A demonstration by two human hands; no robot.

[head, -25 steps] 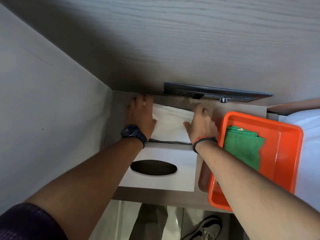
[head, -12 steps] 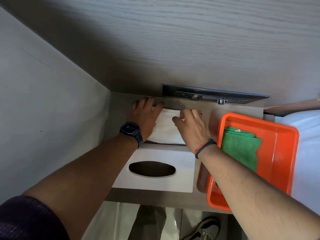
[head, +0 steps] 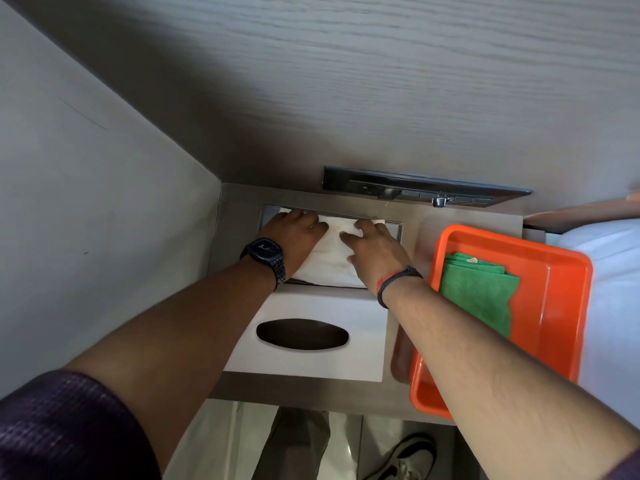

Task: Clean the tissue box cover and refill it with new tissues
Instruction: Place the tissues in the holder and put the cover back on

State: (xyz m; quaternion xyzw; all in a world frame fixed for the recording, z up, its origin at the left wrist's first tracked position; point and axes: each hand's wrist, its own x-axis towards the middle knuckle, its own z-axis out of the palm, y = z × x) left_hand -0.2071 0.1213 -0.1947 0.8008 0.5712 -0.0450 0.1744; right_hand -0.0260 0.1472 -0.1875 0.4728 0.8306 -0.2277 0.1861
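With your left hand [head: 294,237] and right hand [head: 375,249] flat, fingers spread on the tissue stack [head: 329,251], seat it evenly inside the recess [head: 394,227].

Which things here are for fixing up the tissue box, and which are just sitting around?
For the job:
left hand and right hand, both pressing on the tissues
metal holder in the counter, with the tissues in it
white cover with the oval hole, lying flat
green cloth
orange tray holding the cloth

Just there:
switch panel on the wall
shoe on the floor
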